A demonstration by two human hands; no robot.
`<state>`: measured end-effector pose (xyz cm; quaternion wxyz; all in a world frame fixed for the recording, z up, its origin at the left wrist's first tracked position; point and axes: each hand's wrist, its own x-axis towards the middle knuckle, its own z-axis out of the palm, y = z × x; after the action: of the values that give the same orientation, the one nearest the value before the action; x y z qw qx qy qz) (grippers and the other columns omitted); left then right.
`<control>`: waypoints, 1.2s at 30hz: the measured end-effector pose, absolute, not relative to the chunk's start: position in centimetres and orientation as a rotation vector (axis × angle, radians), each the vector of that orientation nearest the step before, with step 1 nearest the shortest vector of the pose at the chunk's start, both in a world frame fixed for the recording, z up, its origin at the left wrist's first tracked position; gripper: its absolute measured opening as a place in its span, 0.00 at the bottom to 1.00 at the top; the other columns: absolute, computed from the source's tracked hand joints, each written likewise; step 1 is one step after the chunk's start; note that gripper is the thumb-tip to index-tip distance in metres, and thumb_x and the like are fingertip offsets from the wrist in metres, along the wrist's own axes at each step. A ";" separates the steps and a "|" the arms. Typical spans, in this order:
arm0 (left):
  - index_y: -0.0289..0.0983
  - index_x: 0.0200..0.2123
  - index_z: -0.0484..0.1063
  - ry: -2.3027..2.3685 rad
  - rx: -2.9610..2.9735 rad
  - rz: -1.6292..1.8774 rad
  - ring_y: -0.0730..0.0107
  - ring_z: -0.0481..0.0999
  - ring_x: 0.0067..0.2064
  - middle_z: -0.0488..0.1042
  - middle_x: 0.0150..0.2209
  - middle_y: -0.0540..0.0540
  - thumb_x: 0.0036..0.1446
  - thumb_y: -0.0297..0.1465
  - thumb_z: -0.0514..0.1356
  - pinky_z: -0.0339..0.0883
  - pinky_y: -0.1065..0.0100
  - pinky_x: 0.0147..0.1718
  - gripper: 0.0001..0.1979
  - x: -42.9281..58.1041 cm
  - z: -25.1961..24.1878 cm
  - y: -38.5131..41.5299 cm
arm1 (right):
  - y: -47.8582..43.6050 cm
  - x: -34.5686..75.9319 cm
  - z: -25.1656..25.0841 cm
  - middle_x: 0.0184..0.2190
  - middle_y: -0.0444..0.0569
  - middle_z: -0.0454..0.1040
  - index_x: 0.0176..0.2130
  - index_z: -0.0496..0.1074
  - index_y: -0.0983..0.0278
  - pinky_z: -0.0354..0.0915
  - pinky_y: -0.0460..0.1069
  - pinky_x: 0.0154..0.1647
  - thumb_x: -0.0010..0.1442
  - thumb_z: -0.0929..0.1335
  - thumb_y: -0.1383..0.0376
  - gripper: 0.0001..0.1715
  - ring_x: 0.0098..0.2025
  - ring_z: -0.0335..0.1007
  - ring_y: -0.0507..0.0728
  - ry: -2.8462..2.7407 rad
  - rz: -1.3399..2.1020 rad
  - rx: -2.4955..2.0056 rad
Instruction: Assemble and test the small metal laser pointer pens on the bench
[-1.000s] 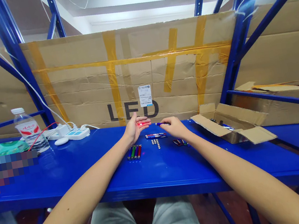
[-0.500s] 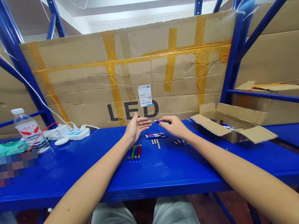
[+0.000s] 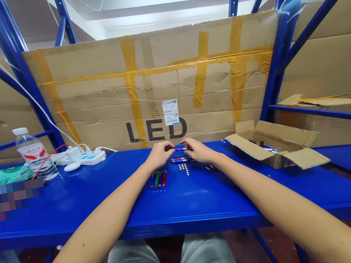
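Observation:
A slim purple metal tube (image 3: 180, 149), penlight-like, spans the gap between my two hands above the table. The fingertips of my left hand (image 3: 159, 154) pinch its left end. On its right end the fingers of my right hand (image 3: 197, 150) are closed. Just below lie blue and red metal tubes (image 3: 179, 160), partly covered by my right hand. Small silver discs like button cells (image 3: 186, 169) sit in short rows under them. Several coloured tubes (image 3: 158, 179) stand side by side near my left wrist. Small dark and coloured parts (image 3: 211, 168) lie partly behind my right wrist.
An opened cardboard box (image 3: 273, 146) with parts inside is on the right of the blue table (image 3: 188, 206). On the left are a water bottle (image 3: 33, 152), a green packet (image 3: 7, 175) and a power strip (image 3: 90, 157). A large cardboard panel (image 3: 102, 103) closes off the back.
My left hand, open before, has turned and closed on the tube's left end. My right hand has shifted slightly left and down with the tube, which lies level between both hands.

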<state>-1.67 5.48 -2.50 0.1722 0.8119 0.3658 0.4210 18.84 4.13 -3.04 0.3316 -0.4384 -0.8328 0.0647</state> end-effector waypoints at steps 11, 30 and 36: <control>0.40 0.25 0.78 1.087 2.192 1.197 0.57 0.74 0.37 0.78 0.30 0.43 0.45 0.29 0.66 0.65 0.57 0.48 0.01 -1.7 -3.3 7.5 | 5.2 19.9 -4.0 0.30 0.47 0.76 0.33 0.73 0.66 0.63 0.47 0.39 0.56 0.65 0.73 0.07 0.34 0.69 0.53 -1.973 0.234 -1.269; 0.40 0.25 0.78 1.174 2.295 1.153 0.56 0.75 0.37 0.78 0.30 0.43 0.48 0.28 0.64 0.66 0.56 0.47 0.03 -1.6 -4.1 8.5 | 5.0 19.9 -4.1 0.39 0.54 0.79 0.37 0.80 0.66 0.65 0.48 0.43 0.55 0.68 0.73 0.11 0.40 0.73 0.56 -2.084 0.177 -1.380; 0.39 0.24 0.77 1.261 2.344 0.955 0.58 0.76 0.35 0.79 0.30 0.42 0.50 0.28 0.62 0.67 0.60 0.44 0.05 -1.5 -4.1 8.4 | 5.1 19.9 -4.3 0.35 0.53 0.80 0.34 0.79 0.66 0.64 0.49 0.41 0.56 0.67 0.72 0.09 0.38 0.74 0.57 -2.132 0.185 -1.396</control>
<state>-1.50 8.38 -4.13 0.1560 0.8188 0.4404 0.3337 19.91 5.05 -4.31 0.2893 -0.5230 -0.7987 0.0694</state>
